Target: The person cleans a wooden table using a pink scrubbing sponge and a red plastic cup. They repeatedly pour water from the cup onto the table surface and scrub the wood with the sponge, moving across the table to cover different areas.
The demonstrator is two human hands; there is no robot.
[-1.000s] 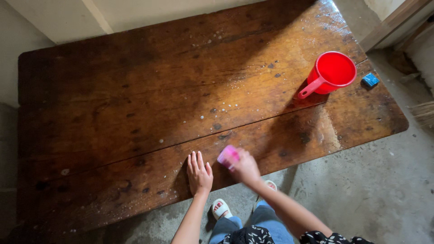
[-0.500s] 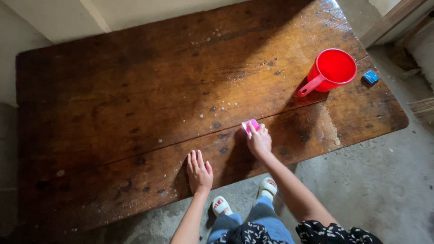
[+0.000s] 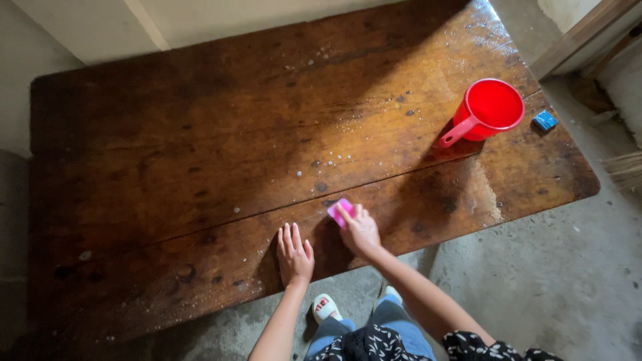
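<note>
The right hand [image 3: 361,230] presses a small pink scrubbing pad [image 3: 340,211] onto the dark wooden tabletop [image 3: 200,154], close to the near edge and a little right of its middle. The grip of that hand is closed over the pad, fingers curled across its top, with only the pad's far pink corner showing beyond the fingertips. The pad lies flat against the wood, right beside the long seam that runs between two planks.

The left hand [image 3: 294,254] rests palm down on the tabletop just beside the right one, to its left and slightly nearer the near edge. Its grip is fully open, fingers straight and together, holding nothing.

The wood around both hands looks wet, with small white soapy specks [image 3: 334,157] scattered across the middle of the tabletop and toward the far edge.

A red plastic mug [image 3: 491,109] with a handle stands upright near the far right corner, well apart from the hands, its handle pointing toward the near left. A small blue block [image 3: 545,121] lies at the right edge, just beside the mug.

Below the near edge, the person's jeans [image 3: 394,327] and a white sandal [image 3: 326,307] show over a grey concrete floor [image 3: 548,281].
</note>
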